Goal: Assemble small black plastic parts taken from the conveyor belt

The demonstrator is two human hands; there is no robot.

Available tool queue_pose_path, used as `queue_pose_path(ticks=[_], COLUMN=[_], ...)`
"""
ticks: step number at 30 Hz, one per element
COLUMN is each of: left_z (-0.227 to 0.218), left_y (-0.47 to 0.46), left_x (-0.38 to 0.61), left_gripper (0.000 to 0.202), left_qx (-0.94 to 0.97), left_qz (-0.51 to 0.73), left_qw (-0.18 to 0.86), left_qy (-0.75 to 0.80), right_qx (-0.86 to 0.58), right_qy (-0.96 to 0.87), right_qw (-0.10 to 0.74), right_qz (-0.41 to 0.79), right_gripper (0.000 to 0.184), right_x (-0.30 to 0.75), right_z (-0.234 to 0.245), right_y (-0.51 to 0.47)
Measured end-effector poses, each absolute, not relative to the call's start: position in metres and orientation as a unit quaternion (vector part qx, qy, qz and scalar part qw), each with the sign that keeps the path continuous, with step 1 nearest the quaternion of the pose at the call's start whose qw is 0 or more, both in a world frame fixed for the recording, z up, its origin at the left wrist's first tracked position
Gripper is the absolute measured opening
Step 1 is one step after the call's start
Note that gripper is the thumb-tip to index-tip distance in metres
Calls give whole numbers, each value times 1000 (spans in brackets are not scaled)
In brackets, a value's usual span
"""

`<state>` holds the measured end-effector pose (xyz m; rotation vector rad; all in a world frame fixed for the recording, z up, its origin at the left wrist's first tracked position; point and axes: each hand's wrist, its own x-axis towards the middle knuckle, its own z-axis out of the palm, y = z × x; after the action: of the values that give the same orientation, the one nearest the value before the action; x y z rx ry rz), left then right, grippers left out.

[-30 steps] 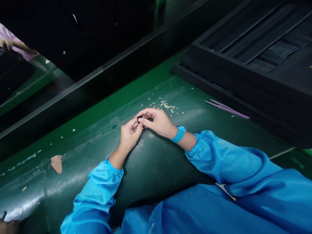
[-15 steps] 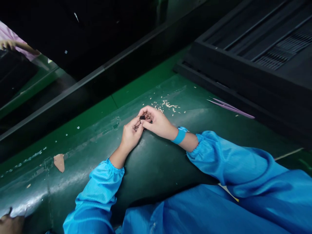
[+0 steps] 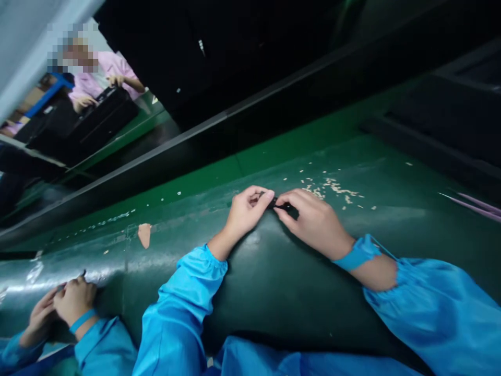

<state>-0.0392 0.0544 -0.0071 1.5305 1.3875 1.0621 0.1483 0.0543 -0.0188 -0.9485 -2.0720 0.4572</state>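
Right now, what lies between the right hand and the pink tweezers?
In the head view, part of a scatter of small pale pieces lies on the green surface, nearer the right hand than the tweezers.

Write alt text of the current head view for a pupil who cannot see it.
A person's left hand and right hand hold a small black part between their fingertips over a green table. Pale bits lie beyond the right hand, pink tweezers farther right and a tan scrap to the left; another person's hands show at lower left.
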Motion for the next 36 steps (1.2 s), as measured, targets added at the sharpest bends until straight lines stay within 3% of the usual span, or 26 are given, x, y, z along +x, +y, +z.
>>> queue_pose_path(ticks=[3, 5, 7, 10, 15, 19, 25, 28, 31, 36], left_z=[6, 13, 15, 13, 6, 5, 12, 12, 10, 16], left_y=[80, 94, 100, 96, 89, 98, 105, 102, 100, 101], left_x=[-98, -151, -203, -255, -257, -238, -244, -248, -246, -228], left_gripper=[39, 50, 58, 57, 32, 29, 71, 54, 38, 32], left_qx=[664, 596, 502, 464, 510, 569, 653, 658, 626, 583], left_qz=[368, 314, 226, 134, 139, 158, 125, 110, 125, 140], left_qw=[175, 4, -51, -30, -29, -13, 1, 36, -1, -51], left_qy=[627, 739, 833, 875, 849, 807, 747, 744, 770, 799], right_qx=[-341, -264, -184, -120, -108, -135, -134, -136, -141, -144], right_qy=[-846, -888, -919, -937, -926, -888, -856, -850, -838, -807], right_qw=[359, 300, 227, 134, 64, 77, 108, 114, 119, 134], right_qz=[199, 226, 264, 299, 355, 432, 488, 497, 513, 557], right_gripper=[7, 12, 15, 13, 26, 25, 18, 14, 13, 14], right_x=[149, 149, 147, 144, 143, 142, 137, 136, 135, 136], right_z=[-14, -5, 5, 16, 18, 14, 6, 3, 1, 0], right_y=[49, 38, 24, 6, 0, 9, 18, 20, 21, 26])
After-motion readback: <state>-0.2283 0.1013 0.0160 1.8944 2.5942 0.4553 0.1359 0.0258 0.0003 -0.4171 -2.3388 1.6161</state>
